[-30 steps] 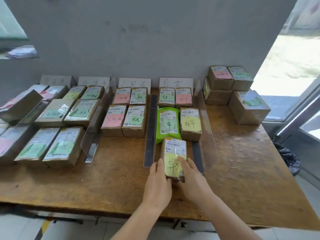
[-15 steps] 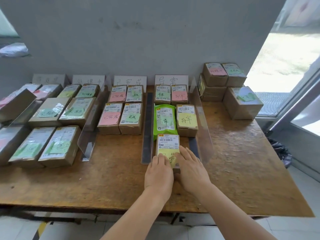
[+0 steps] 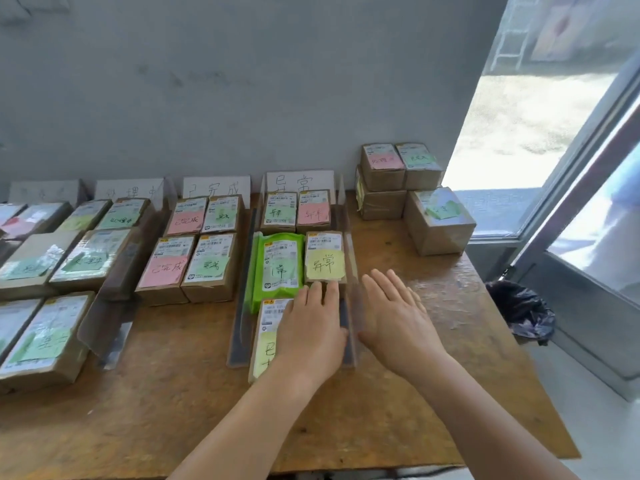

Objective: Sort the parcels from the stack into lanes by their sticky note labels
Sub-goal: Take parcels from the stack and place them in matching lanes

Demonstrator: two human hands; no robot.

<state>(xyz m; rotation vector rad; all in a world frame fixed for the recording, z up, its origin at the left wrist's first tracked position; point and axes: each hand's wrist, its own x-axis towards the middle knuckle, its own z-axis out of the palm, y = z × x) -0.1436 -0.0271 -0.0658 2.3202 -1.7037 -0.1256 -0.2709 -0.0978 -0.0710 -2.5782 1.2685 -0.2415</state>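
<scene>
Half a second ago both of your hands were on the near end of the parcel (image 3: pixel 268 336); now only your left hand (image 3: pixel 311 332) lies on it, flat, fingers straight and pointing to the far side, covering its right half. Your right hand (image 3: pixel 398 327) has come off and hovers open, fingers spread, over the bare wooden surface (image 3: pixel 433 393) just right of the clear lane divider (image 3: pixel 349 306). It holds nothing.

The parcel is a brown cardboard box lying flat in the rightmost lane, nearest you in that lane. Its long axis runs near to far, in line with the dividers. The white shipping label is at the far end and the yellow sticky note (image 3: pixel 265 355) at the near end, its writing partly hidden under your left hand. The far end touches, or nearly touches, the green mailer bag (image 3: pixel 275 268). Your left fingertips reach the near edge of the box with the yellow note (image 3: pixel 325 259) beside that bag.

The unsorted stack (image 3: pixel 412 199) of four boxes sits at the far right of the surface, well apart from both hands. Sorted boxes fill the lanes to the left.
</scene>
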